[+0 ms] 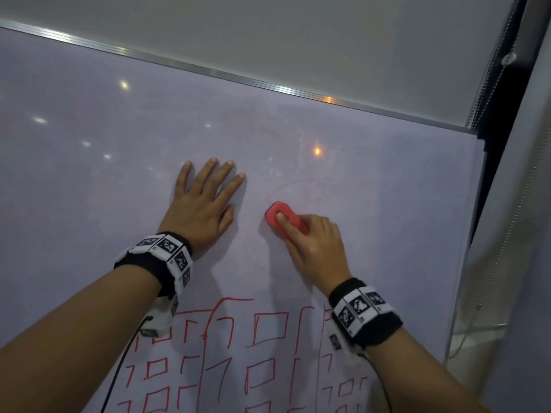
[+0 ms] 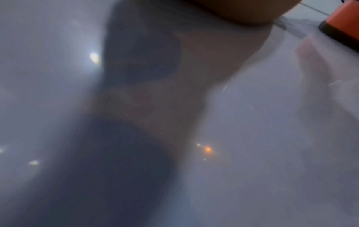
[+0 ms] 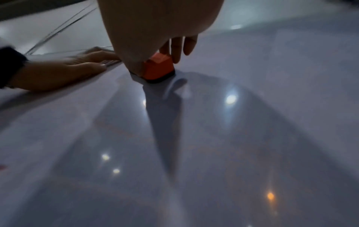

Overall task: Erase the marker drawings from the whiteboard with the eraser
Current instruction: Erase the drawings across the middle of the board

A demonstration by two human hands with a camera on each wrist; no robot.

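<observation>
My right hand [image 1: 313,245] grips a red eraser [image 1: 280,214] with a black felt base and presses it flat on the whiteboard [image 1: 119,129]. In the right wrist view the eraser [image 3: 158,69] sits under my fingers against the board. My left hand [image 1: 205,201] lies flat on the board with fingers spread, just left of the eraser; it also shows in the right wrist view [image 3: 64,72]. Red marker drawings [image 1: 268,332] of boxes and lines fill the board below my wrists. Faint red smears [image 1: 295,186] remain around the eraser. The left wrist view is blurred; the eraser [image 2: 343,23] shows at its top right.
The board's metal top edge [image 1: 208,71] runs diagonally above my hands. A wall and a beaded blind chain [image 1: 489,93] stand at the right. Black cables [image 1: 119,368] hang from both wristbands across the drawings.
</observation>
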